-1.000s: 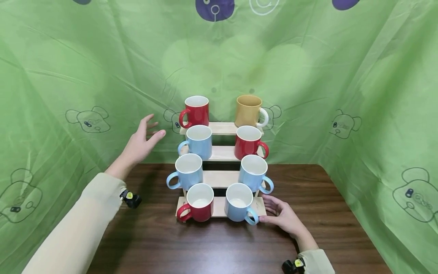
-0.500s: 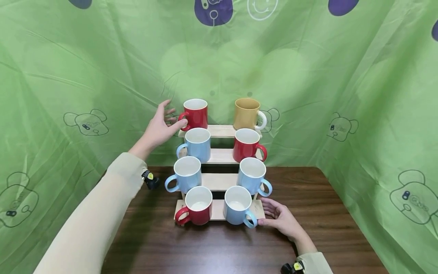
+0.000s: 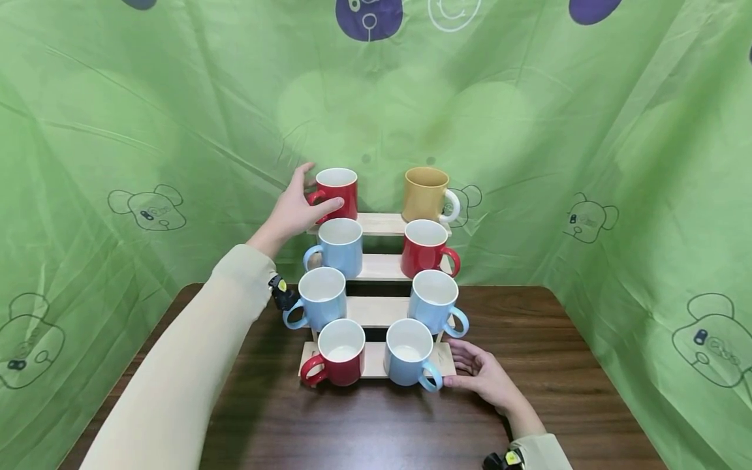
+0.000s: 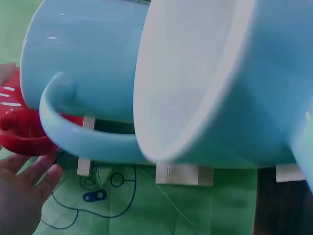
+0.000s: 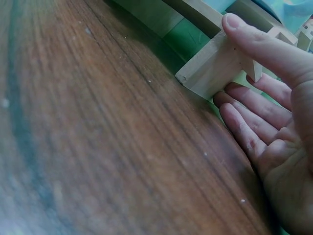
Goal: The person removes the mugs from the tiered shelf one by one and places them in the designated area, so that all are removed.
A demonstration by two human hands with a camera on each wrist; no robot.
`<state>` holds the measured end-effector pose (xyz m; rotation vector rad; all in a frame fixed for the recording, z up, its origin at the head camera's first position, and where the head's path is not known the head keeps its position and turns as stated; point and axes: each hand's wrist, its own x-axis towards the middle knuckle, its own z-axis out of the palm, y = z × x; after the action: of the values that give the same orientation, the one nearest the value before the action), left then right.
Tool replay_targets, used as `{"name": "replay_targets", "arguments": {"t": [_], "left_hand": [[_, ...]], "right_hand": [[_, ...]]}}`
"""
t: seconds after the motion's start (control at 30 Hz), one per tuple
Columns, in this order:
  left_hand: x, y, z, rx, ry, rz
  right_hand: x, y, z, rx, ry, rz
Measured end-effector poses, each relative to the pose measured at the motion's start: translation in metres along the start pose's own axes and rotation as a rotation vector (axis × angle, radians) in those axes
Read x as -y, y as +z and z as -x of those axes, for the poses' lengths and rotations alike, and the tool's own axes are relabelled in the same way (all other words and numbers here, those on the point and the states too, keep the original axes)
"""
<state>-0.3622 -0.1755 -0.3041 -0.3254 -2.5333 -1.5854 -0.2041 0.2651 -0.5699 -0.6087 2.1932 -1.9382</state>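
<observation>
A wooden tiered rack [image 3: 378, 310] bears red, light blue and yellow mugs in two columns. On its top tier, at the left, stands a red mug [image 3: 346, 189]. My left hand [image 3: 294, 205] is beside that mug, thumb across its front, fingers extended behind the handle side. In the left wrist view, the left hand's fingertips lie close under the red handle [image 4: 29, 144], partly hidden by light blue mugs [image 4: 93, 63]. Low on the right, my right hand [image 3: 487, 378] grips the end of the bottom tier, its thumb at the front edge and fingers at the side.
A yellow mug [image 3: 424, 199] with a white handle stands at the top right. Below it are a red mug [image 3: 420, 251] and light blue mugs. The rack stands on a dark wooden table [image 3: 529, 313], with green printed cloth [image 3: 223, 117] behind and at the sides.
My left hand has moved right and upward to the top-left red mug, its thumb now across the mug's front. The right hand stays at the rack's bottom corner.
</observation>
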Motion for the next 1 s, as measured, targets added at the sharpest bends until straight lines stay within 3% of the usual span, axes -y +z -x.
{"name": "replay_targets", "arguments": {"t": [0.23, 1.0], "left_hand": [[-0.001, 0.007, -0.005, -0.014, -0.009, 0.03], [0.001, 0.02, -0.017, -0.033, -0.004, 0.031]], "right_hand": [[0.002, 0.001, 0.002, 0.001, 0.045, -0.029], [0.006, 0.0, 0.005, -0.001, 0.072, -0.016]]}}
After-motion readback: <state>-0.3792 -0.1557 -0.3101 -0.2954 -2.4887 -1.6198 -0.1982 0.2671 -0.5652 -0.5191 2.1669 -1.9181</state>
